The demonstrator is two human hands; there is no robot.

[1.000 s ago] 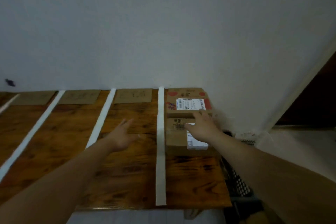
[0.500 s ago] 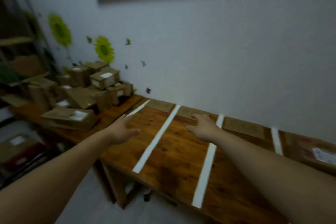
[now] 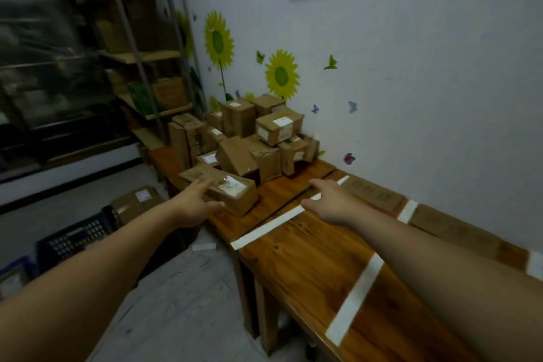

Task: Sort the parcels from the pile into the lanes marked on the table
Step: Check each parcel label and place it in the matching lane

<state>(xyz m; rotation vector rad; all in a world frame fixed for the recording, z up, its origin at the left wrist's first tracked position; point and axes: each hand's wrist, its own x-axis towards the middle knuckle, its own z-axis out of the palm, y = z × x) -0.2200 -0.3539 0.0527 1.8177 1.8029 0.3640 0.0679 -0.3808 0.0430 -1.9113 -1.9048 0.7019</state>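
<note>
- Two hands are held out, fingers straight and apart, gripping nothing.
- Left hand is at the near edge of a flat brown cardboard parcel fronting the pile of brown boxes; contact unclear.
- Right hand is above the wooden table, beside a white tape strip.
- Parcel labels are blurred and unreadable.

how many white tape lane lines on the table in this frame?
3. First line next to the parcel pile, passing under the right hand; second line midway, partly hidden by the right forearm; third line at the frame's right edge. More may lie off-frame.
</note>
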